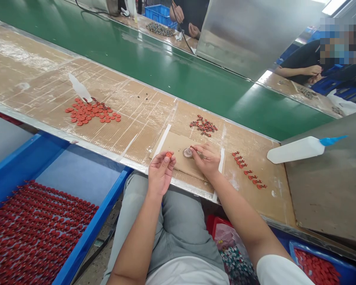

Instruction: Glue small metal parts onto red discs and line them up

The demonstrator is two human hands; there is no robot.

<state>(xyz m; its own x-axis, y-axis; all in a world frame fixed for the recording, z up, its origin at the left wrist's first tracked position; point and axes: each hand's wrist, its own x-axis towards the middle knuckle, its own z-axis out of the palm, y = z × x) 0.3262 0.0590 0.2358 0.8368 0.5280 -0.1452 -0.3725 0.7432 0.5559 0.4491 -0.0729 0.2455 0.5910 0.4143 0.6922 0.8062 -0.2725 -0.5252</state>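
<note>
Between the thumb and fingers of my left hand [161, 173] is a round red disc [169, 154], held above the near edge of the cardboard pad [179, 146]. My right hand [207, 159] pinches a small dark red piece [192, 147] over a small round clear dish [188, 152] on the pad. Just behind the pad lies a pile of small red-and-black pieces [204, 126]. To the right, several red discs with small pieces standing on them form a slanting row [249, 171]. A heap of loose red discs [86, 113] lies farther left.
A white squeeze bottle [296, 150] with a blue tip lies at right by a metal panel [329, 186]. A green conveyor belt [154, 67] runs behind the bench. A blue tray [106, 202] with rows of red pieces stands lower left. Co-workers' hands [178, 14] show across the belt.
</note>
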